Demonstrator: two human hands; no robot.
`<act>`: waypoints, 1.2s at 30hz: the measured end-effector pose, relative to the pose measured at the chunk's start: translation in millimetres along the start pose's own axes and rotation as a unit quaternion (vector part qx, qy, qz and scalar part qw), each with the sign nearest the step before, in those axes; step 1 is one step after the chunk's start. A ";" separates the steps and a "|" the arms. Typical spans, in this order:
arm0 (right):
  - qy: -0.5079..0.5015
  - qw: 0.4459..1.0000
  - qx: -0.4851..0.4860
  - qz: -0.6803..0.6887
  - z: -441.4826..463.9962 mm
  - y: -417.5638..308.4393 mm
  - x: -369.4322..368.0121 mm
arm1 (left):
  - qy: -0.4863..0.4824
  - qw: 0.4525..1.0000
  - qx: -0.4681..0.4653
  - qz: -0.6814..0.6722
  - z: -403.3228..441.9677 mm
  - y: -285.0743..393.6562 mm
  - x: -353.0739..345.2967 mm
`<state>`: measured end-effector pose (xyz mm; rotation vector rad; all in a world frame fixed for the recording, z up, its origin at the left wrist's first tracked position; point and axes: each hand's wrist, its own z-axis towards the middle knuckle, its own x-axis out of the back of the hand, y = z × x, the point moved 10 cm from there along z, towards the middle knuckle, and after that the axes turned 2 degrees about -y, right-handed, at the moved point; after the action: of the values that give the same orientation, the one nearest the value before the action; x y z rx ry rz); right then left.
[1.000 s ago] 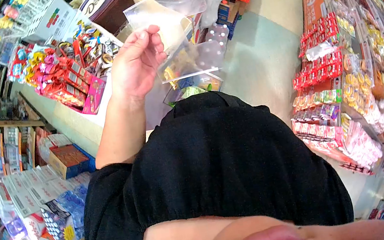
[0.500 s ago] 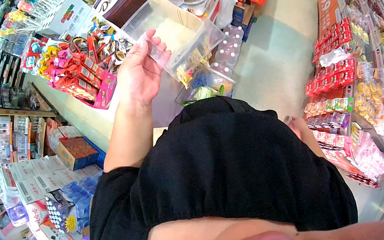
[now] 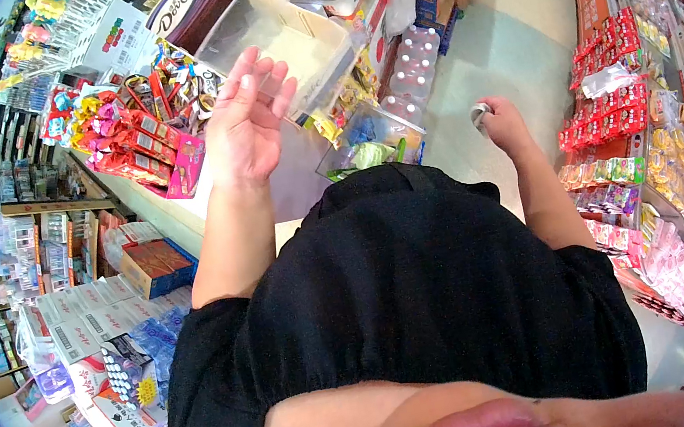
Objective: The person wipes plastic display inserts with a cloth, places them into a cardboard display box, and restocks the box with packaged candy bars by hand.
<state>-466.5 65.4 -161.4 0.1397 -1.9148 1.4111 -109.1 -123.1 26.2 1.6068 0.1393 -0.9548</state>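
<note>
My left hand [image 3: 248, 126] is open, palm up and fingers loosely apart, at the near left corner of a clear plastic bin [image 3: 339, 72]. Whether its fingertips touch the bin's wall I cannot tell. The bin has a pale bottom and a cream panel on its far side. Out over the aisle, my right hand [image 3: 504, 126] is closed around a small greyish-white thing [image 3: 479, 115], mostly hidden in the fist. Yellow-wrapped packets [image 3: 327, 127] sit just below the bin, above a lower clear container [image 3: 373, 154] holding green and blue packs.
Red-wrapped sweets [image 3: 139, 146] and a Dove box [image 3: 187, 7] lie left of the bin. Bottles with white caps [image 3: 413, 70] are stacked at its right. A rack of red packets [image 3: 612, 98] lines the aisle's right side. Cartons [image 3: 92, 313] stand at lower left.
My right hand has swung forward from beside my body into view over the aisle. My left hand has come away from its hold on the bin's edge, and the bin sits flatter.
</note>
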 end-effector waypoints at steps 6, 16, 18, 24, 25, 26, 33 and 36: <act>-0.067 0.969 -0.142 -0.193 -25.7 137.2 -20.9 | 0.098 0.972 -0.130 0.171 10.9 69.8 21.0; -0.330 0.864 -0.283 -0.255 -207.5 405.1 -76.8 | 0.089 0.740 -0.240 0.622 72.1 173.9 -36.2; -0.312 0.875 -0.281 -0.242 -199.6 392.6 -70.3 | 0.040 0.664 -0.243 0.706 103.7 181.3 -45.7; -0.148 0.941 -0.272 -0.134 -143.1 353.6 -49.4 | -0.029 0.463 -0.125 0.877 173.9 167.0 -39.9; -0.112 0.941 -0.319 0.012 -140.9 346.1 -52.1 | -0.039 0.424 -0.106 0.899 180.7 163.5 -39.4; -0.063 0.918 -0.361 0.155 -138.0 324.7 -52.3 | -0.039 0.427 -0.088 0.899 184.0 162.7 -40.0; -0.110 0.925 -0.362 0.025 -160.6 337.9 -67.9 | -0.114 0.391 -0.036 0.913 208.9 145.0 -37.4; -0.169 0.919 -0.342 -0.099 -184.3 347.9 -63.2 | -0.135 0.380 -0.037 0.914 216.7 139.9 -38.0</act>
<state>-500.3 338.8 -449.7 0.2407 -2.4886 0.5466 -162.0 -336.5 166.3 0.5494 -1.5402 0.6721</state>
